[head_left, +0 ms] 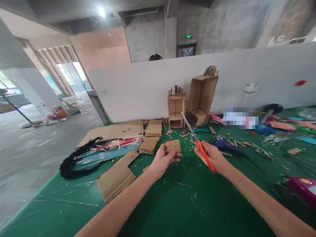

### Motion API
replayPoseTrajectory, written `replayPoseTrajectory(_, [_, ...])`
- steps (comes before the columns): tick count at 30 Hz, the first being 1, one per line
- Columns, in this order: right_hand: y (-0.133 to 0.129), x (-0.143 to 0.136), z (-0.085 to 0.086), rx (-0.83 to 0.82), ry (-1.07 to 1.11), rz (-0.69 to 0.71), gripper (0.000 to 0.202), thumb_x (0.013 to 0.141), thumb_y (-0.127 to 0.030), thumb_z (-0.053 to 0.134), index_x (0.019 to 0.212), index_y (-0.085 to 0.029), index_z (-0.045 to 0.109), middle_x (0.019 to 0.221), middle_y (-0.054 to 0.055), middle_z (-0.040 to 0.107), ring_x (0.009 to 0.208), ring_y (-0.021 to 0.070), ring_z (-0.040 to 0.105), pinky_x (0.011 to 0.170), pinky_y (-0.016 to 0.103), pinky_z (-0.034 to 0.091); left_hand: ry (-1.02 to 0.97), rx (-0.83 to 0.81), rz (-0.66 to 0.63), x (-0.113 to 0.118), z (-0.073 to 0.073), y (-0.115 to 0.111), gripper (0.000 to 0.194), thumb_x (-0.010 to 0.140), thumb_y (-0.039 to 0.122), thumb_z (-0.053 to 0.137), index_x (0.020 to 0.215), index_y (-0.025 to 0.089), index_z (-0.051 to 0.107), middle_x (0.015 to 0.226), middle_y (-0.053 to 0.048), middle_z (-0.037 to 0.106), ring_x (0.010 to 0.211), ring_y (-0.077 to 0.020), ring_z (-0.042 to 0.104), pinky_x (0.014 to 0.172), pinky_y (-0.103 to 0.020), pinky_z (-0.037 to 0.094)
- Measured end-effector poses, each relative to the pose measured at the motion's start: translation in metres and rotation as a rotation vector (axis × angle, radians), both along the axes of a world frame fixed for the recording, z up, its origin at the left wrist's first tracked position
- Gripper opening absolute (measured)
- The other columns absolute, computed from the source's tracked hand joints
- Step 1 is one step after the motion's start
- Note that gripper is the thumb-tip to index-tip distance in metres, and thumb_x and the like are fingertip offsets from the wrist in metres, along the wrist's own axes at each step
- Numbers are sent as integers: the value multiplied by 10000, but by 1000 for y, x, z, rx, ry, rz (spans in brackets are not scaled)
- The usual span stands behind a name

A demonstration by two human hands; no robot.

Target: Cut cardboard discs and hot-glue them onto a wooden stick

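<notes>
Rough grey concrete [222,26] backs a flat white partition [138,89] beyond the green bench [168,210], where ribbed brown cardboard panels [116,181] lie near a tall, open-fronted cardboard box [208,90]. Both forearms reach forward. Fingers of the left hand [163,158] pinch a small squarish cardboard piece [174,145] above the bench; those of the right hand [212,155] wrap orange-handled scissors [204,155], metal blades angled up and away, seemingly together, though blur leaves that uncertain.
</notes>
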State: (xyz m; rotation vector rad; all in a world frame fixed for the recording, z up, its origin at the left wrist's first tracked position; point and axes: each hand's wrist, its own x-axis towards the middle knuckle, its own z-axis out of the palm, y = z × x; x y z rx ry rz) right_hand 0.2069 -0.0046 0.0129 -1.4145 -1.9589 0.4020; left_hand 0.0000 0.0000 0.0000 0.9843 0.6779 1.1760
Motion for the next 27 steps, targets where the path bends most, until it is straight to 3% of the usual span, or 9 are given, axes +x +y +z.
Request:
replayPoseTrajectory(4, [-6, 3, 5, -10, -18, 66, 307, 878, -500, 350, 722, -236, 366, 717, 6, 467, 653, 172, 493, 620, 314, 429, -87, -40, 133, 2, 1, 6, 293, 646, 215, 762, 837, 124, 560, 788, -38, 662, 766, -155, 668, 716, -274, 533])
replayPoseTrajectory(11, [-27, -4, 18, -154, -183, 140, 318, 889, -522, 360, 778, -226, 391, 811, 34, 514, 746, 199, 504, 691, 356, 440, -137, 108, 216, 2, 37, -2, 285, 678, 229, 739, 880, 130, 564, 845, -47, 685, 805, -169, 683, 773, -294, 538])
replayPoseTrajectory(21, [-28, -13, 15, -179, -131, 150, 281, 893, -486, 372, 784, -228, 387, 794, 15, 495, 713, 183, 489, 651, 330, 433, 63, 202, 257, -3, 45, -5, 288, 737, 259, 668, 962, 156, 519, 842, -26, 663, 730, -162, 687, 719, -302, 556])
replayPoseTrajectory(27, [-29, -14, 14, -140, -66, 141, 293, 873, -503, 403, 809, -220, 448, 846, 39, 515, 801, 206, 500, 738, 376, 453, 234, 213, 246, -6, 67, -11, 217, 764, 225, 604, 945, 140, 517, 852, -51, 650, 701, -166, 682, 699, -312, 560])
